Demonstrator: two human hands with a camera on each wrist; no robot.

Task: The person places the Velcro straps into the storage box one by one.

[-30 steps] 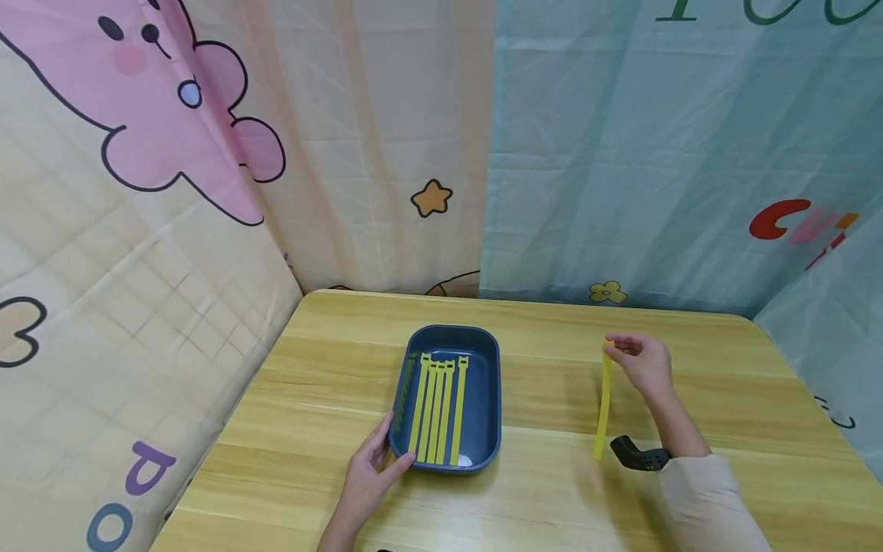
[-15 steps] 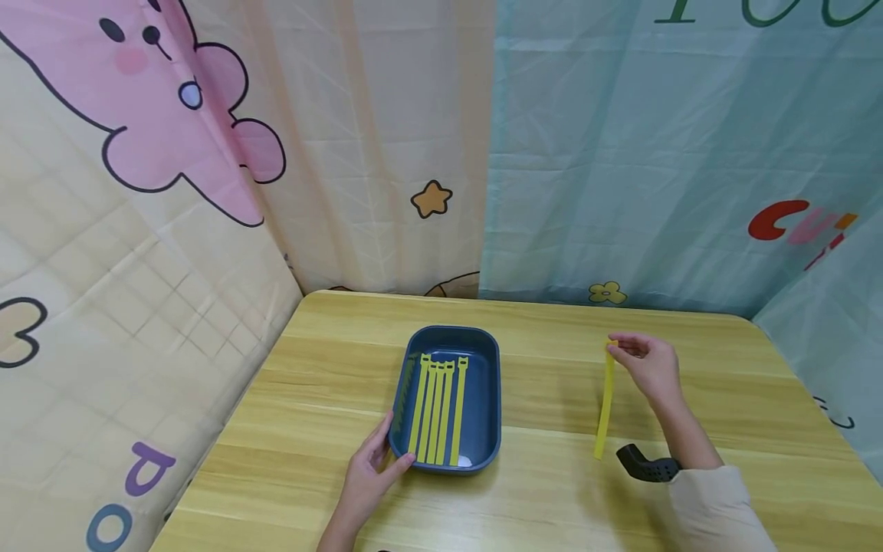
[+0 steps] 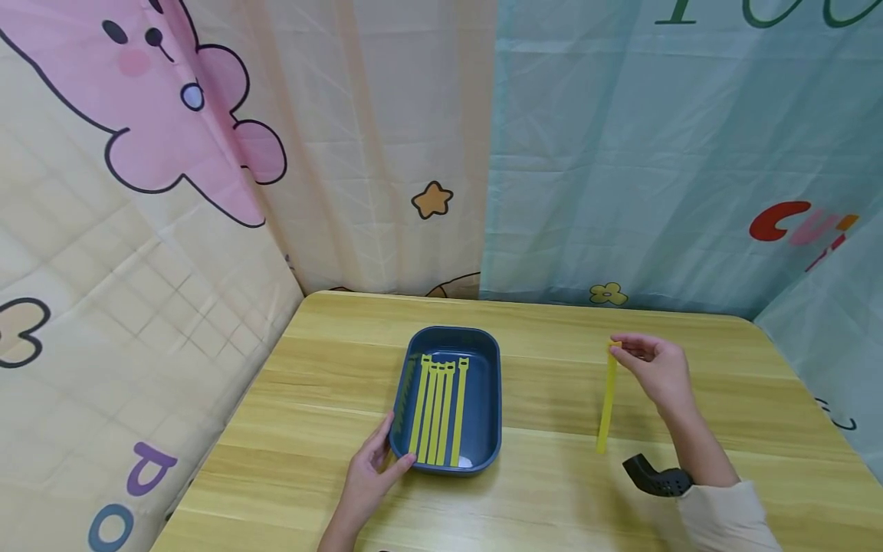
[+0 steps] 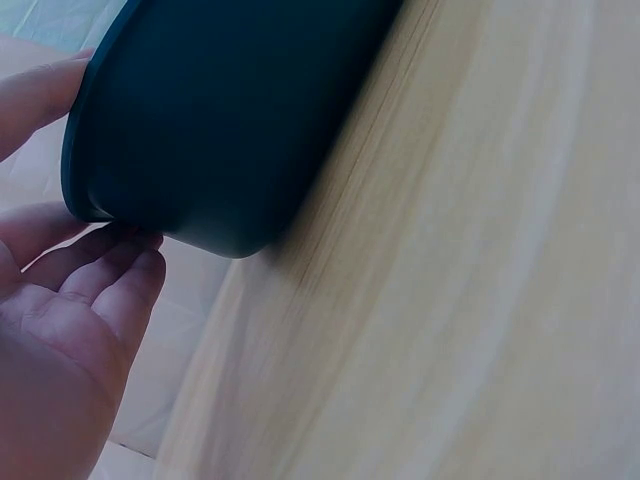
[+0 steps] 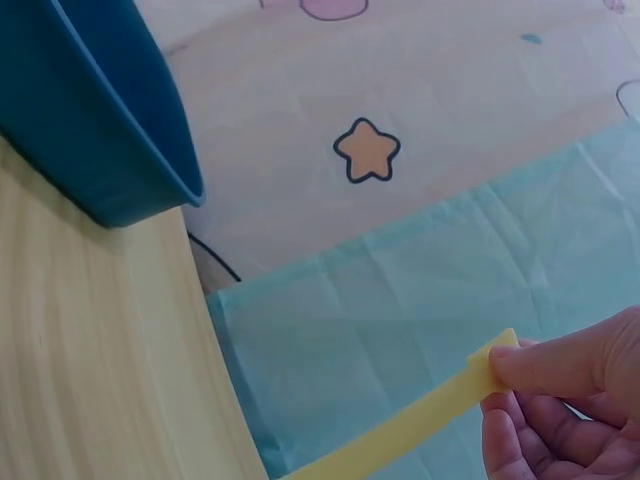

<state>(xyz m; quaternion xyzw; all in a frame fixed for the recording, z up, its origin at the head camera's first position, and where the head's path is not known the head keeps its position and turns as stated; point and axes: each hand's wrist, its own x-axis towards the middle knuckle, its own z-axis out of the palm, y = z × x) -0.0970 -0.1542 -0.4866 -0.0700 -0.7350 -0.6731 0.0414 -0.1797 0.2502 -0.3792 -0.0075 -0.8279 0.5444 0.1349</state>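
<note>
Right hand: the right hand [image 3: 655,368] pinches the top end of a yellow strap [image 3: 607,399] between thumb and fingertips [image 5: 530,370]; the remaining fingers curl beneath.
Yellow strap: hangs straight down from the pinch, over the right part of the worktop [image 3: 552,491]; whether its lower tip touches the wood cannot be told. It is well apart from the tray.
Left hand: the left hand [image 3: 369,475] rests at the near left corner of the blue tray [image 3: 483,452]. The thumb lies along the rim, the fingers [image 4: 120,270] sit loosely straight under the tray's outer wall; contact, no clamp.
Blue tray: a deep, rounded rectangular tray standing flat near the middle of the worktop.
Tray contents: four yellow straps [image 3: 438,410] laid side by side lengthwise, shaped heads toward the far end; a darker strap [image 3: 405,391] lies along the left wall.
Wrist gear: a black wrist mount [image 3: 655,477] shows on the right forearm, next to a pale sleeve [image 3: 724,517].
Surroundings: a cartoon-print curtain [image 3: 207,153] hangs behind and to the left, a pale blue curtain [image 3: 655,153] to the right.
</note>
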